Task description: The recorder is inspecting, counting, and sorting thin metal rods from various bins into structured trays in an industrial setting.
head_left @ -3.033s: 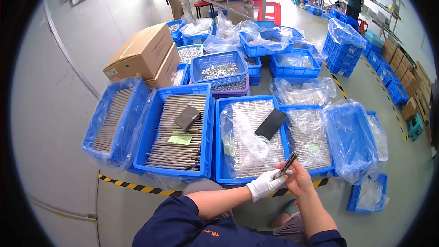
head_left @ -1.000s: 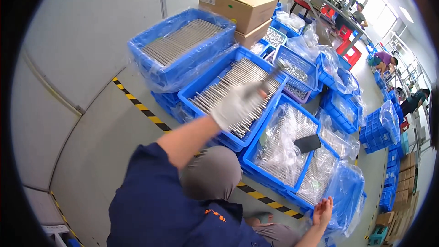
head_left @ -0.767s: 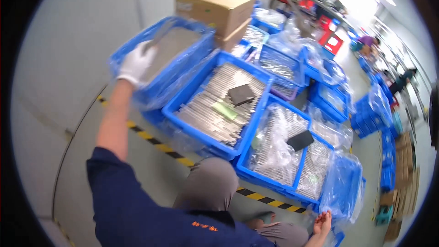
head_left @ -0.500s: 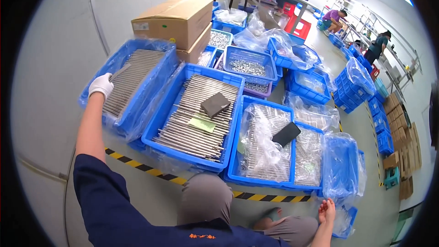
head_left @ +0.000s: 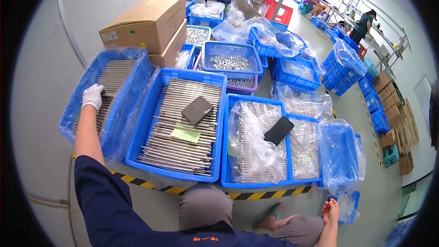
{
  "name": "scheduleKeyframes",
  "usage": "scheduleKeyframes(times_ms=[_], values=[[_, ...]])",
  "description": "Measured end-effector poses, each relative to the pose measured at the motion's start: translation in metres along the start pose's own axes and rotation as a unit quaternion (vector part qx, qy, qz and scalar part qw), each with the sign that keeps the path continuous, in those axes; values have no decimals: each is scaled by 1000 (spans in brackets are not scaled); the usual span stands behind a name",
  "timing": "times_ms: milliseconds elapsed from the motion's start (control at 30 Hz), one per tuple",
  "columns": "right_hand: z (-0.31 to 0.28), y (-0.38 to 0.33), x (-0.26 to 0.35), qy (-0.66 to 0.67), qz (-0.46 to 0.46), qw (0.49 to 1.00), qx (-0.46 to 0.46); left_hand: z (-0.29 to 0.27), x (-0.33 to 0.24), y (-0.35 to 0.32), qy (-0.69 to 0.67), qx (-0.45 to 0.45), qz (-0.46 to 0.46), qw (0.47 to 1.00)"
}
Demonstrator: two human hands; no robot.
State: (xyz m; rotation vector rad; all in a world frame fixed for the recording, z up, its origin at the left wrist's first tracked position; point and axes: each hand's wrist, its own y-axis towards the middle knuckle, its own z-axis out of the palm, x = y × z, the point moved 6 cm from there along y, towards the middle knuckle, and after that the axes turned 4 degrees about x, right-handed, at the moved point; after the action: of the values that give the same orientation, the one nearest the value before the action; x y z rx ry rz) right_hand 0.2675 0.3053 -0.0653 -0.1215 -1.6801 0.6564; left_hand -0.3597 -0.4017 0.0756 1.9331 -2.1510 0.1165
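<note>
My left hand, in a white glove, reaches into the far-left blue bin. Its fingers are closed on a metal rod among the rows of thin grey rods; the fingertips are partly hidden. Bare and empty, my right hand is held low at the right by my knee, fingers curled in. Between them, a second blue bin holds a layer of shiny metal rods. A dark rectangular block and a yellow-green paper slip lie on these rods.
Two bins of rods under plastic film stand to the right; a black phone lies across them. A plastic-lined bin is farther right. Cartons and a basket of small metal parts stand behind. Other people work in the background.
My left hand, which held a grey bar raised above the far-left bin, has come down onto the rods there. The view has shifted slightly; my right hand stays by my knee.
</note>
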Motion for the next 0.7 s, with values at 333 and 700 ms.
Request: scheduleKeyframes(times_ms=[333, 700], values=[[17, -7, 18, -65, -9, 995, 69, 12, 2, 5, -207, 70, 56, 974], [12, -2, 15, -91, -16, 992, 91, 10, 2, -6, -183, 35, 70, 980]])
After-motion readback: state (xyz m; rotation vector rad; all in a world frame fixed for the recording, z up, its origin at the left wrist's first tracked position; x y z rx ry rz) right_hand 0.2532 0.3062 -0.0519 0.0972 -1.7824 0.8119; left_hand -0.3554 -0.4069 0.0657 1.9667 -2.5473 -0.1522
